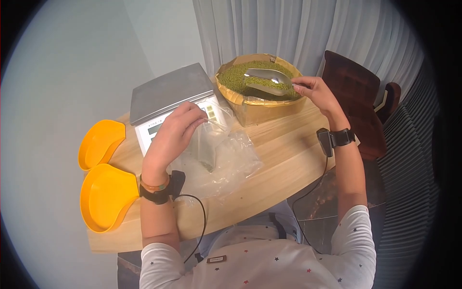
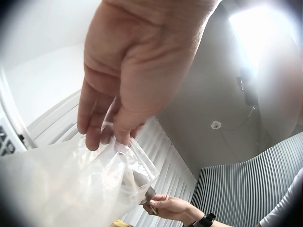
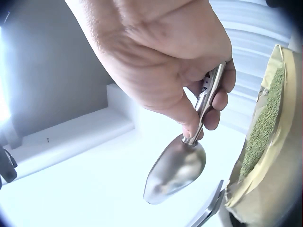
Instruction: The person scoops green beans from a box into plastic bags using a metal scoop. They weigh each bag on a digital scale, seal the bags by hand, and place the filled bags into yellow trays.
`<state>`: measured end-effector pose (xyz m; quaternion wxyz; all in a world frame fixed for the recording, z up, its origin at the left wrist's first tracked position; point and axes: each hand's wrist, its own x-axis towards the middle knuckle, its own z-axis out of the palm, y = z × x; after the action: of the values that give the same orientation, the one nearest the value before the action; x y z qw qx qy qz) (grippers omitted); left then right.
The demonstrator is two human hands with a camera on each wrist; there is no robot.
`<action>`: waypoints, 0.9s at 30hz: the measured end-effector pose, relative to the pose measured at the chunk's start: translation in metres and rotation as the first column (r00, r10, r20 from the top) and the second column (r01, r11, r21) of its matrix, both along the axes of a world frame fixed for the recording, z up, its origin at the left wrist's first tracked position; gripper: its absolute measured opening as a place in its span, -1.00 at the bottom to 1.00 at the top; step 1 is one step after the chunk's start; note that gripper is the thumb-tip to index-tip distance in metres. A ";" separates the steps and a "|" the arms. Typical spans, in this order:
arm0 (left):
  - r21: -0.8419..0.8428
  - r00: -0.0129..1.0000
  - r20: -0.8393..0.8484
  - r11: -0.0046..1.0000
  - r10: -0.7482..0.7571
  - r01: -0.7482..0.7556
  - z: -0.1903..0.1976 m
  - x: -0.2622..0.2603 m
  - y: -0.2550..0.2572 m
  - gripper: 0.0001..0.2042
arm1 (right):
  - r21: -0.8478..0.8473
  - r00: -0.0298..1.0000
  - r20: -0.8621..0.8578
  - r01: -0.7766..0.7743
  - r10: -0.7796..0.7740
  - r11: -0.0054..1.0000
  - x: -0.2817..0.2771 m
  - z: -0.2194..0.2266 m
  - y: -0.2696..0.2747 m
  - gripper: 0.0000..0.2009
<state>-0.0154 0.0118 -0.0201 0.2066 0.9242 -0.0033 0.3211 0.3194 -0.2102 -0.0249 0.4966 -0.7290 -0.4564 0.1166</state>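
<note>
In the head view my right hand grips the handle of a metal scoop, held over a cardboard box of mung beans. Green beans lie in the scoop's bowl. The right wrist view shows the fingers wrapped round the shiny handle, with the scoop's underside facing the camera. My left hand pinches the top edge of a clear plastic bag in front of the scale. From the left wrist, the bag hangs below thumb and fingers, its mouth partly spread. A little green shows near its bottom.
A digital scale with a grey platform stands behind the left hand. Two yellow pans sit at the table's left edge. More clear plastic lies crumpled on the wooden table. A brown chair stands to the right, curtains behind.
</note>
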 end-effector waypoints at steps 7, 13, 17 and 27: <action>0.027 1.000 0.020 1.000 -0.014 0.013 0.001 -0.002 0.000 -0.93 | -0.082 0.982 0.072 -0.170 0.176 0.982 -0.057 0.034 0.014 -0.73; 0.037 1.000 0.008 0.999 -0.014 0.014 0.001 -0.004 0.001 -0.93 | -0.064 0.911 0.274 -0.304 0.309 0.951 -0.085 0.041 0.033 -0.76; 0.039 1.000 0.001 0.999 -0.006 0.006 0.002 -0.005 0.001 -0.93 | -0.140 0.760 0.594 -0.225 0.264 0.964 -0.114 0.054 0.041 -0.77; 0.046 0.999 0.011 0.998 -0.033 0.033 0.003 -0.006 0.003 -0.92 | -0.020 0.488 0.869 -0.139 0.086 0.990 -0.129 0.070 0.031 -0.81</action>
<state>-0.0211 0.0149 -0.0170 0.1906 0.9267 -0.0272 0.3229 0.1902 -0.1795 0.0451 0.2110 -0.6440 -0.6934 -0.2449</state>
